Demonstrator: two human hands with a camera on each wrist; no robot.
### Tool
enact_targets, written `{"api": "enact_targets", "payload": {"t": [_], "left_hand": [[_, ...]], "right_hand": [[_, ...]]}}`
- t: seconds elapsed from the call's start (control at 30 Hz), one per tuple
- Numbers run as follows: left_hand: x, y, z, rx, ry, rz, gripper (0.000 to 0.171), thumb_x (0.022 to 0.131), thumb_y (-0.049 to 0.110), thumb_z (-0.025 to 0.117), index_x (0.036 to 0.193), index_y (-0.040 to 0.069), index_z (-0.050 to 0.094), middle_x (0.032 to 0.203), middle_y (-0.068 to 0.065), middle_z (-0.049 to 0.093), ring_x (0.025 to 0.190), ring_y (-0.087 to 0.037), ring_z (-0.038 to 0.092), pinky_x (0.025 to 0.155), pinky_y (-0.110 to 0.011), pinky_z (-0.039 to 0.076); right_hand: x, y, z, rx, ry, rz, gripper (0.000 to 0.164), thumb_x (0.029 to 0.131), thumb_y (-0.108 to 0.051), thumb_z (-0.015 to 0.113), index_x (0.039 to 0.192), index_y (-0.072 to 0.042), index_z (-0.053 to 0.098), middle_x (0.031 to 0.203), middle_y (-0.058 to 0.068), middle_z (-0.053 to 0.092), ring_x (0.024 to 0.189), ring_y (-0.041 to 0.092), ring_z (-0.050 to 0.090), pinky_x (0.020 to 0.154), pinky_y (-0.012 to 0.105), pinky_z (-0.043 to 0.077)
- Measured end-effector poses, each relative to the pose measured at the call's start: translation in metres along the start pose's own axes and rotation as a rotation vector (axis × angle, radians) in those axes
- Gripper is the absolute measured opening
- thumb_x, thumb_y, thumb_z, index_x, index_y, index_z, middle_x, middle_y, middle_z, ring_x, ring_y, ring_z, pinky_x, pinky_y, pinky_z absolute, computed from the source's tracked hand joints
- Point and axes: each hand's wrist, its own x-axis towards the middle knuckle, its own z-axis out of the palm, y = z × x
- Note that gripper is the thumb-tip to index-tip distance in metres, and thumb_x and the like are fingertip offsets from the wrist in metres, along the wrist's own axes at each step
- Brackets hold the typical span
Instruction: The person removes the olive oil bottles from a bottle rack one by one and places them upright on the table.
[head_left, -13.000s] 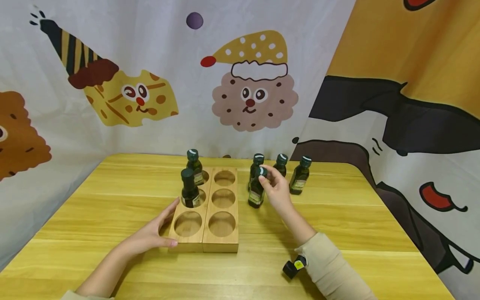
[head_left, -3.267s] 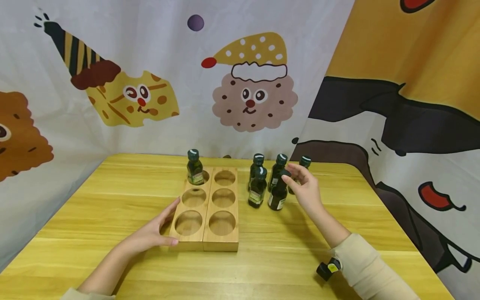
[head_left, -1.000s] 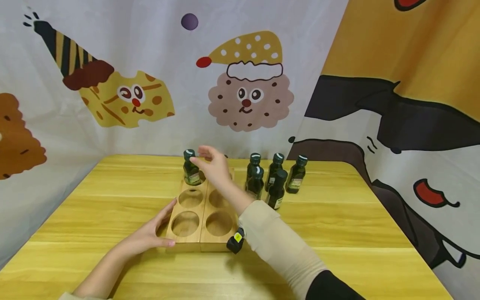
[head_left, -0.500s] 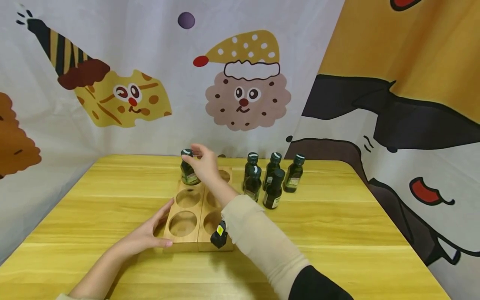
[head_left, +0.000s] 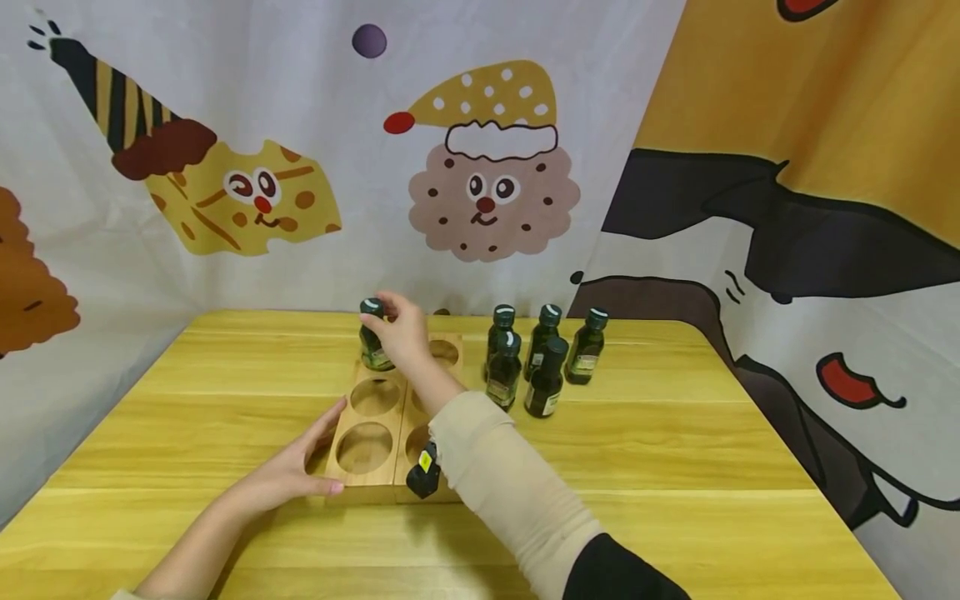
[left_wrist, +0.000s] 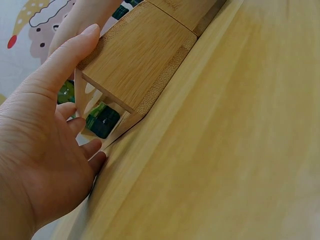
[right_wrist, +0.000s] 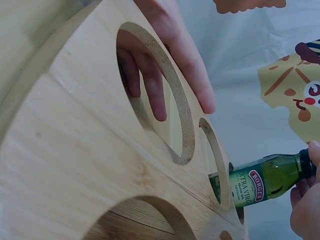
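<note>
My right hand (head_left: pixel 405 335) pinches the dark green cap of a small olive oil bottle (head_left: pixel 372 346), with thumb and fingers around it. The bottle's lower part sits in the far left hole of a wooden bottle rack (head_left: pixel 401 492). In the right wrist view its label (right_wrist: pixel 252 187) faces the camera, and the bottle stands through the hole. My left hand (head_left: pixel 288 472) holds the rack's near left corner. The left wrist view shows the thumb (left_wrist: pixel 75 52) along the front block and the other fingers at the open side. The right hand and sleeve hide part of the rack's right row.
Several small dark green bottles stand in a cluster on the table right of the rack, among them one with a dark cap (head_left: pixel 546 379) and a front one (head_left: pixel 504 373). A printed curtain (head_left: pixel 285 83) hangs behind the wooden table (head_left: pixel 675 467).
The dark-capped bottle went from the middle left hole to the cluster on the right. Since then my right hand has crossed to the far left bottle and closed on its cap.
</note>
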Motion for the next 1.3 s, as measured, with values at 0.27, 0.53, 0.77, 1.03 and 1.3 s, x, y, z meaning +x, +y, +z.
{"api": "enact_targets", "payload": {"t": [0.27,0.53,0.77,1.03,1.3], "left_hand": [[0.0,0.003,0.0,-0.014,0.002,-0.004,0.107,0.079,0.012,0.077,0.155,0.017,0.003,0.155,-0.028,0.003,0.133,-0.056,0.015,0.098,-0.076,0.009],[0.001,0.003,0.002,-0.016,0.003,0.005,0.107,0.078,0.01,0.077,0.155,0.013,0.003,0.155,-0.028,0.004,0.133,-0.055,0.016,0.099,-0.075,0.007],[0.001,0.004,0.002,-0.036,-0.005,0.004,0.107,0.077,0.009,0.077,0.155,0.012,0.004,0.155,-0.029,0.007,0.134,-0.052,0.017,0.1,-0.074,0.007],[0.0,0.004,0.002,-0.013,-0.003,0.018,0.107,0.077,0.009,0.077,0.155,0.012,0.004,0.154,-0.03,0.005,0.133,-0.055,0.017,0.099,-0.075,0.008],[-0.001,0.002,0.001,-0.025,0.002,0.0,0.107,0.078,0.011,0.077,0.155,0.016,0.004,0.155,-0.028,0.004,0.133,-0.055,0.016,0.099,-0.075,0.008]], "right_hand": [[-0.002,0.0,0.003,0.044,0.041,-0.005,0.035,0.087,-0.016,0.071,0.121,-0.011,0.065,0.108,0.0,0.065,0.1,0.011,0.059,0.084,0.019,0.05],[-0.003,0.002,0.005,0.038,0.063,-0.033,0.033,0.086,-0.014,0.071,0.118,-0.009,0.067,0.107,0.002,0.066,0.097,0.011,0.06,0.077,0.017,0.051],[-0.003,0.001,0.003,0.044,0.07,-0.052,0.031,0.086,-0.015,0.072,0.116,-0.01,0.067,0.106,0.002,0.066,0.096,0.011,0.06,0.074,0.017,0.052],[-0.005,-0.011,-0.004,0.019,0.055,-0.118,0.033,0.087,-0.015,0.071,0.119,-0.01,0.066,0.112,0.003,0.065,0.1,0.013,0.06,0.076,0.018,0.052],[-0.006,-0.021,-0.012,0.054,0.056,-0.131,0.032,0.086,-0.015,0.072,0.117,-0.009,0.066,0.109,0.004,0.065,0.098,0.012,0.06,0.073,0.018,0.053]]}}
